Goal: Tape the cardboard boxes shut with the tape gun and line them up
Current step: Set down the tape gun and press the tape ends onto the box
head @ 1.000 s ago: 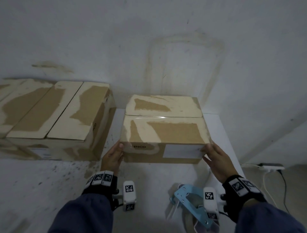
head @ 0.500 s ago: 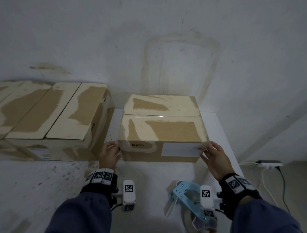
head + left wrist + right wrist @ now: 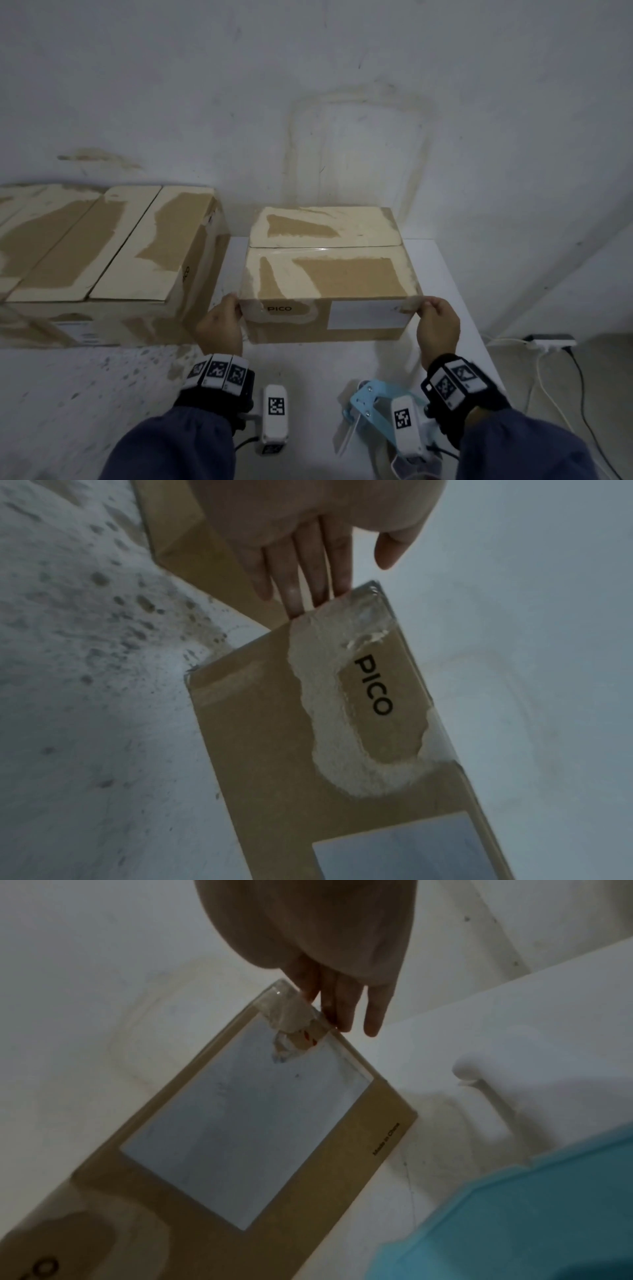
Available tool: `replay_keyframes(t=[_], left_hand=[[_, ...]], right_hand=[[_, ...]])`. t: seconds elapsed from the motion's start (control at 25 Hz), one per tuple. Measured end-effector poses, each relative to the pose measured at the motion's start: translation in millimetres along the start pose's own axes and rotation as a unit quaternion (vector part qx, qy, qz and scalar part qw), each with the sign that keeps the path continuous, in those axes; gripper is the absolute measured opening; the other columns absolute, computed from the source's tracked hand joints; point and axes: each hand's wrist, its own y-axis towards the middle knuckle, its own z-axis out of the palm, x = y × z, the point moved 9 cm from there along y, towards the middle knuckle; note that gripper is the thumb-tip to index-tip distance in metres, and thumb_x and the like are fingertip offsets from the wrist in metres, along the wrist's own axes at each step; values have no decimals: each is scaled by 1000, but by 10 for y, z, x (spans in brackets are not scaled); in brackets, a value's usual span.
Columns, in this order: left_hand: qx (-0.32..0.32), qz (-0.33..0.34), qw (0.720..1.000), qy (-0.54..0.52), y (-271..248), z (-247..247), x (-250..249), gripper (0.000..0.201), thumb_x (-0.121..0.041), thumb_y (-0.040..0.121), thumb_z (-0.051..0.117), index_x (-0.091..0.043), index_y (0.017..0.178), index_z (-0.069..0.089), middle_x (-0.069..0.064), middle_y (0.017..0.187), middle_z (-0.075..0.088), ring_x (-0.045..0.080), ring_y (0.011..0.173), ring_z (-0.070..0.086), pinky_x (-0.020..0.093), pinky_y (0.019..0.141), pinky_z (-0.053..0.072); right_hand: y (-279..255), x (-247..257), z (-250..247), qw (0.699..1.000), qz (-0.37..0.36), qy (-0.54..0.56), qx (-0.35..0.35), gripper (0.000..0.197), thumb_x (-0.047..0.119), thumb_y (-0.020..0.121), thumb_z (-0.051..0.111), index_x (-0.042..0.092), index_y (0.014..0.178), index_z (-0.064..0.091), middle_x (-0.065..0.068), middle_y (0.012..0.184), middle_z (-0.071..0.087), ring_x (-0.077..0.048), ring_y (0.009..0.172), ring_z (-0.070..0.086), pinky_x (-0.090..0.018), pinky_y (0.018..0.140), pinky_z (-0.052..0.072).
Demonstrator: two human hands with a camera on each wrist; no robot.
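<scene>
The taped cardboard box (image 3: 329, 274) stands on the white table (image 3: 448, 274), directly between the two hands and in front of them. The left hand (image 3: 219, 325) is at its near left upper corner; in the left wrist view its fingers (image 3: 301, 569) are straight and together, and their tips touch the box edge where clear tape covers it, while the thumb stays apart. The right hand (image 3: 438, 325) is at the near right upper corner, and its fingers (image 3: 342, 999) lie straight against the side of the box beside a crumpled tape end. To the left of the left hand, near it, stands a second cardboard box (image 3: 102, 253). The blue tape gun (image 3: 373, 407) lies on the table behind the right hand, under the right wrist.
</scene>
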Motion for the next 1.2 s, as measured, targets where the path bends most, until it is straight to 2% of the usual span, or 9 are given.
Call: replay_keyframes(t=[0.16, 0.28, 0.44, 0.6, 0.76, 0.88, 0.96, 1.08, 1.2], left_hand=[[12, 45, 997, 69, -106, 53, -174, 35, -40, 82, 68, -5, 78, 65, 9, 79, 62, 24, 78, 57, 28, 69, 41], [27, 66, 994, 85, -118, 104, -219, 34, -39, 87, 63, -6, 94, 64, 9, 94, 64, 28, 94, 60, 30, 77, 42], [78, 75, 985, 133, -191, 298, -227, 50, -34, 100, 38, -12, 144, 36, 11, 145, 44, 29, 134, 41, 37, 109, 31], [99, 80, 987, 102, -233, 373, -238, 44, -28, 103, 28, -16, 145, 36, 7, 151, 37, 25, 138, 34, 33, 112, 25], [140, 81, 983, 91, -260, 384, -191, 48, -32, 101, 32, -18, 147, 30, 4, 153, 33, 22, 140, 31, 30, 109, 25], [166, 87, 978, 94, -302, 405, -217, 50, -31, 101, 35, -19, 149, 24, 4, 152, 33, 23, 138, 32, 23, 99, 25], [174, 89, 975, 103, -312, 415, -215, 53, -32, 101, 34, -20, 150, 20, 4, 154, 29, 23, 140, 30, 27, 105, 26], [177, 91, 977, 80, -282, 421, -181, 58, -33, 100, 34, -23, 152, 8, 0, 157, 20, 21, 143, 25, 30, 110, 22], [167, 91, 979, 68, -245, 390, -164, 54, -29, 100, 40, -23, 150, 21, 1, 150, 35, 23, 136, 37, 28, 103, 29]], right_hand=[[-103, 158, -44, 998, -41, -45, -6, 27, 17, 96, 43, 2, 99, 65, -12, 93, 62, -24, 88, 52, -28, 78, 37], [-176, 161, -21, 999, -36, -40, 2, 28, 10, 97, 40, 6, 119, 57, -17, 113, 63, -27, 100, 56, -28, 81, 38], [-260, 92, 130, 997, -27, -47, 62, 47, 7, 99, 34, 16, 145, 34, -13, 139, 51, -31, 124, 48, -33, 99, 36], [-151, -24, 203, 991, -37, -72, 109, 27, 10, 97, 37, 14, 116, 55, -11, 128, 58, -30, 116, 53, -36, 94, 42], [-151, -40, 214, 992, 16, 32, 125, 19, 10, 95, 44, 14, 112, 53, -9, 131, 54, -26, 123, 48, -32, 94, 41], [-245, 35, 275, 984, 24, 101, 147, 35, 7, 97, 41, 22, 129, 42, -1, 136, 48, -18, 125, 42, -35, 106, 31], [-265, 24, 269, 983, 30, 100, 148, 48, 12, 99, 39, 26, 144, 29, 6, 132, 43, -14, 126, 37, -38, 109, 26], [-263, 138, 200, 988, 12, 98, 121, 22, 15, 100, 37, 14, 100, 59, 2, 99, 60, -28, 113, 51, -32, 96, 34], [-246, 196, 139, 990, 21, 104, 94, 25, 25, 99, 43, 11, 85, 58, 5, 80, 58, -14, 82, 54, -29, 84, 39]])
